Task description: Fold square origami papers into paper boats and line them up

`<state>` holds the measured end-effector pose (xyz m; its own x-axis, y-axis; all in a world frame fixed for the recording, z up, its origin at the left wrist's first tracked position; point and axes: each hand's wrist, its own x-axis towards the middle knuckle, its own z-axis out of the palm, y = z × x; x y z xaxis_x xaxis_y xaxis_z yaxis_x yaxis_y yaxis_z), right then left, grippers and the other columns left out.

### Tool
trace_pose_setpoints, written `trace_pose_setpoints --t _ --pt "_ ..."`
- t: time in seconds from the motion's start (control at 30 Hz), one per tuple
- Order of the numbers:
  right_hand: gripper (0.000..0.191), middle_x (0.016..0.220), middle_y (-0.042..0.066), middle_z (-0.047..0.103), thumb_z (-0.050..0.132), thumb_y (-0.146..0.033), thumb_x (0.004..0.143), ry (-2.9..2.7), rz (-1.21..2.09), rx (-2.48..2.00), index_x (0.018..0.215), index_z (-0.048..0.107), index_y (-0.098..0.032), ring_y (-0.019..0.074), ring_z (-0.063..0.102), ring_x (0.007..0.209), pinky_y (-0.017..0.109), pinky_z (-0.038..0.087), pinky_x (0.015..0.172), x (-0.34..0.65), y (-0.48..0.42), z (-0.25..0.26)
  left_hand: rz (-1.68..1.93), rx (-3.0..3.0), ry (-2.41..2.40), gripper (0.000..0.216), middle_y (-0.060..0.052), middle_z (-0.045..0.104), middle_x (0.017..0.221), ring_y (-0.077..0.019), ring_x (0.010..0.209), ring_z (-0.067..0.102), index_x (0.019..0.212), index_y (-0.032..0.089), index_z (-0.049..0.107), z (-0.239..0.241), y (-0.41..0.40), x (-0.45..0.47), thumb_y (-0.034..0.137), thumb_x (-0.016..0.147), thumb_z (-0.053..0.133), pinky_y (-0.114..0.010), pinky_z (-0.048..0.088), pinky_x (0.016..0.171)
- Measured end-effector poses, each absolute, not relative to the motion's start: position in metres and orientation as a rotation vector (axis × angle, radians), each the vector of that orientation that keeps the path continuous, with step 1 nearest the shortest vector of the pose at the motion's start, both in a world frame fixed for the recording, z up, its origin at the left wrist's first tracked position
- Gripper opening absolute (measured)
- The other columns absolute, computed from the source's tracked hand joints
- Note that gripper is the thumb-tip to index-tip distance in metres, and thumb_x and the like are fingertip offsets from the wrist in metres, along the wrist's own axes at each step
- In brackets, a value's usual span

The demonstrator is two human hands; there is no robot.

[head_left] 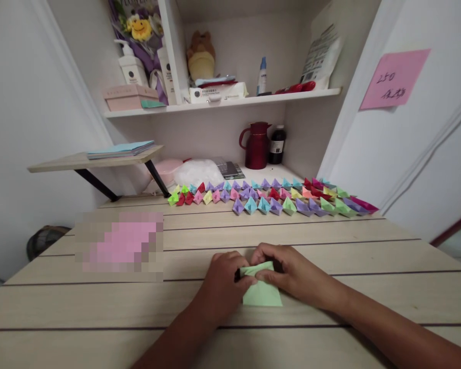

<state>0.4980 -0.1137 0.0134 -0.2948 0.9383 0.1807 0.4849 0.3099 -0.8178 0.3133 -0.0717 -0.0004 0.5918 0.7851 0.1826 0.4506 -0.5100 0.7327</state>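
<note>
A light green sheet of folding paper (262, 294) lies on the wooden table in front of me, its upper part folded over. My left hand (226, 282) grips its left side, thumb on top and fingers curled behind the upper edge. On the right, my right hand (278, 269) pinches the upper fold with its thumb pressed on the paper and its fingers bent around the far side. The two thumbs nearly meet at the fold. The fingertips beneath the paper are partly hidden.
Rows of small folded paper boats (265, 206) in many colours stand along the back of the table. A blurred pink patch (126, 241) is at the left. A small raised shelf (61, 161) bears stacked paper (121, 149). Behind stand a red jug (256, 146) and a dark bottle (277, 146).
</note>
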Motion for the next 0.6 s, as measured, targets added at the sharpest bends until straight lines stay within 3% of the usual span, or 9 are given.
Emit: trace_pose_setpoints --t 0.1,0.2,0.37,0.6 --pt "0.028 0.095 0.003 0.064 0.057 -0.038 0.087 -1.662 1.066 -1.159 0.110 0.056 -0.022 0.0190 0.058 0.086 0.029 0.045 0.075 0.496 -0.114 0.016 0.816 1.801 0.995 0.012 0.002 0.054 0.067 -0.0143 0.067 0.049 0.066 0.018 0.056 0.000 -0.067 0.315 0.023 0.072 0.065 -0.026 0.037 0.064" --pt "0.034 0.098 0.004 0.063 0.053 -0.044 0.089 -1.501 1.211 -1.038 0.114 0.053 -0.021 0.0203 0.058 0.092 0.031 0.045 0.080 0.489 -0.116 0.018 0.905 1.478 0.983 0.021 0.003 0.052 0.060 -0.0127 0.059 0.047 0.066 0.017 0.056 -0.001 -0.060 0.314 0.034 0.070 0.067 -0.023 0.035 0.055" --pt "0.038 0.087 0.001 0.063 0.074 -0.035 0.072 -1.429 1.179 -1.098 0.102 0.057 -0.020 0.0201 0.057 0.082 0.030 0.045 0.074 0.475 -0.117 0.013 1.006 1.302 0.966 0.029 0.002 0.055 0.057 -0.0093 0.053 0.044 0.068 0.014 0.061 -0.004 -0.059 0.313 0.040 0.065 0.074 -0.020 0.032 0.050" --pt "0.021 0.073 -0.001 0.060 0.072 -0.029 0.072 -1.237 1.165 -1.123 0.083 0.062 -0.015 0.0141 0.050 0.067 0.025 0.039 0.063 0.474 -0.114 0.010 0.953 1.161 0.795 0.033 0.002 0.060 0.056 -0.0101 0.054 0.050 0.064 0.014 0.063 0.001 -0.070 0.321 0.039 0.057 0.083 -0.021 0.039 0.057"
